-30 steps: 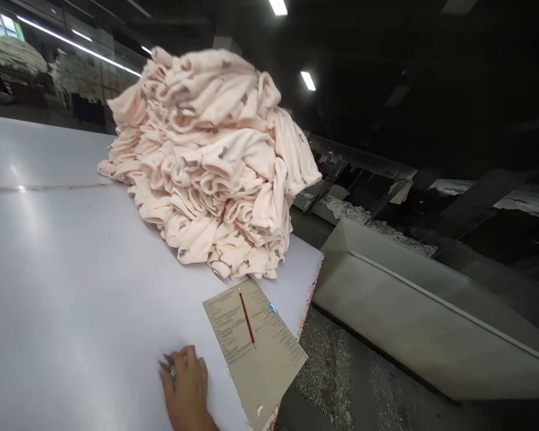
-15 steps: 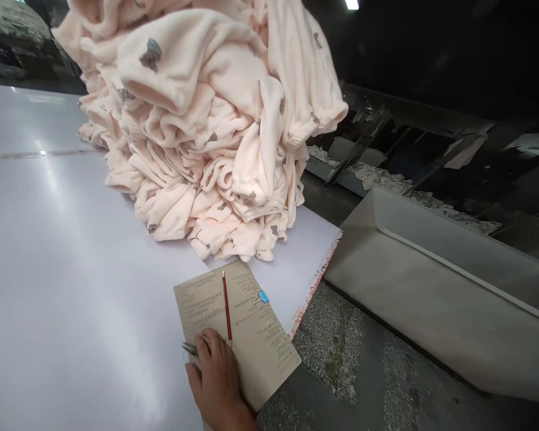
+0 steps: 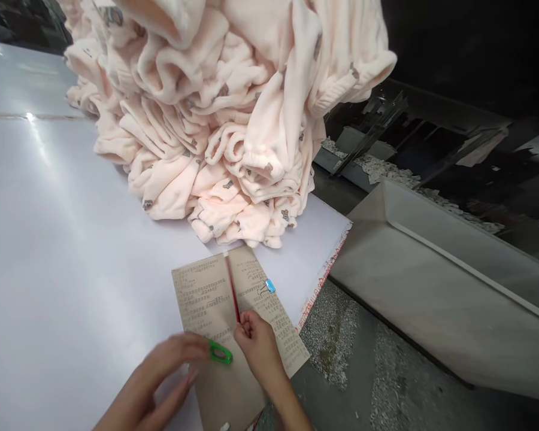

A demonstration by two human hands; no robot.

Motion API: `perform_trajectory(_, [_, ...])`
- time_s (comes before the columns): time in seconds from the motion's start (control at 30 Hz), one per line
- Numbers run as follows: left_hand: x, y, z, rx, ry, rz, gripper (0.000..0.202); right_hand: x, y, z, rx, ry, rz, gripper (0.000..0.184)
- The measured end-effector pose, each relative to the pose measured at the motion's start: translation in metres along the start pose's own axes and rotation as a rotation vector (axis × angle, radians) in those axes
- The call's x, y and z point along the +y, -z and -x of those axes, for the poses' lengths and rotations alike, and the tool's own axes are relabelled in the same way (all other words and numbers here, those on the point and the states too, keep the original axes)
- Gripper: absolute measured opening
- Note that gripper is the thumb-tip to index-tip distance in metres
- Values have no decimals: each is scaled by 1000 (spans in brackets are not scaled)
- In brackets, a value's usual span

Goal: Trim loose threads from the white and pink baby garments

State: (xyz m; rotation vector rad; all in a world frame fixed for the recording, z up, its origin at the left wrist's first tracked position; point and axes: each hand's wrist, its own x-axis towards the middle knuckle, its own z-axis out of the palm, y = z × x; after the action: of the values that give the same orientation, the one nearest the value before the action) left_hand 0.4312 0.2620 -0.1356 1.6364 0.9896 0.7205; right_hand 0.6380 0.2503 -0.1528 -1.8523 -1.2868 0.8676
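Note:
My right hand (image 3: 257, 342) pinches the lower end of a red pencil (image 3: 232, 288) that lies on a brown printed sheet (image 3: 206, 299) at the near edge of the white table (image 3: 63, 239). My left hand (image 3: 159, 374) reaches in from the lower left, its fingers closed on a small green-handled tool (image 3: 220, 353) over the same sheet. A blue binder clip (image 3: 269, 286) sits on the sheet's right edge. Just behind the sheet rises a tall heap of pale pink fleece garments (image 3: 215, 120) with small grey prints.
The table ends at a red-marked edge (image 3: 321, 281) to the right of the sheet. Beyond it lie a speckled floor (image 3: 341, 359), a long grey metal trough (image 3: 453, 287) and dark machinery with white scraps (image 3: 377, 170).
My left hand has come into view holding the green tool. My right hand has shifted right across the sheet and taken the pencil's end. The view has moved closer to the garment heap.

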Motion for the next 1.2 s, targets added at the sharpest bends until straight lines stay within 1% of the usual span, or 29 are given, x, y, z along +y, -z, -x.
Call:
perform_trajectory(0.03, [-10, -4, -7, 24, -40, -77, 29, 1, 0, 1, -11, 7, -80, 12])
perform_trajectory(0.1, [-27, -9, -20, 52, -167, -291, 27, 5, -4, 3, -5, 19, -227, 17])
perform_trajectory(0.17, [-40, -10, -28, 42, -318, -482, 24, 9, -11, 5, 28, 15, -339, 20])
perform_trajectory(0.23, [-45, -8, -31, 7, -421, -572, 20, 12, -21, 6, 62, 1, -411, 21])
perform_trajectory(0.33, [-42, -1, -31, -80, -482, -622, 23, 12, -34, 6, 89, -12, -453, 25])
perform_trajectory(0.4, [-39, 2, -30, -135, -494, -623, 27, 11, -40, 6, 98, -24, -447, 29])
perform_trajectory(0.47, [-40, 4, -30, -128, -488, -598, 30, 10, -45, 7, 81, -51, -413, 35])
perform_trajectory(0.57, [-50, 5, -31, -23, -456, -487, 26, 12, -52, 11, 69, -57, -319, 42])
perform_trajectory(0.63, [-59, 5, -32, 46, -403, -392, 20, 14, -56, 15, 98, -31, -262, 45])
perform_trajectory(0.73, [-70, 4, -34, 88, -336, -330, 22, 15, -61, 18, 159, 5, -163, 43])
perform_trajectory(0.8, [-75, 2, -34, 78, -334, -339, 23, 13, -61, 18, 164, 31, -76, 37])
perform_trajectory(0.87, [-79, 1, -33, 87, -335, -385, 25, 12, -60, 17, 126, 46, 2, 34])
perform_trajectory(0.97, [-87, 0, -29, 111, -327, -482, 30, 11, -59, 16, 87, 44, 73, 35])
perform_trajectory(1.13, [-94, -1, -30, 109, -329, -528, 32, 12, -60, 17, 131, 43, 151, 38])
perform_trajectory(1.2, [-94, -1, -31, 99, -329, -531, 31, 13, -61, 16, 121, 49, 196, 39])
